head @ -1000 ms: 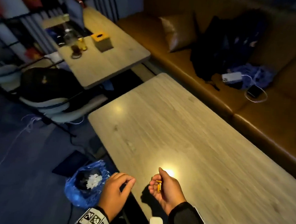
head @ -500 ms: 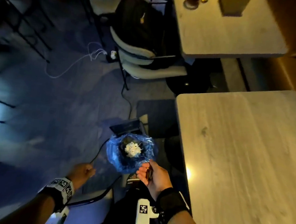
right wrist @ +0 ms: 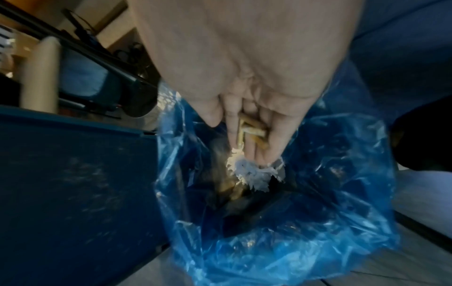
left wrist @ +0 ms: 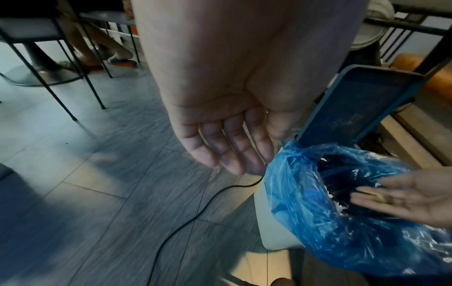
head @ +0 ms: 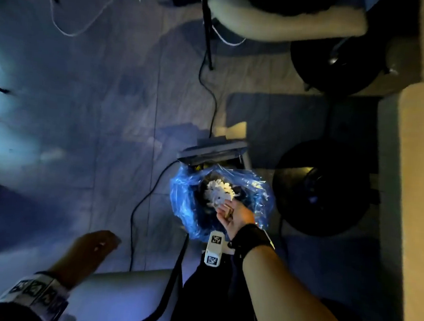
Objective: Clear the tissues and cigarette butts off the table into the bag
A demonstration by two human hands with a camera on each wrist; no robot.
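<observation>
**Butts poised over the bag**

The right hand [head: 237, 217] lies flat, grip released, cigarette butts [right wrist: 253, 131] resting on its fingers above the blue bag [head: 185, 203], where tissue [head: 219, 189] sits. At its 8 o'clock, the left hand [head: 91, 249] hangs relaxed, holding nothing.

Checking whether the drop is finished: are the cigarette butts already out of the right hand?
No, the cigarette butts lie on the flat fingers of the right hand, above the blue bag.
</observation>
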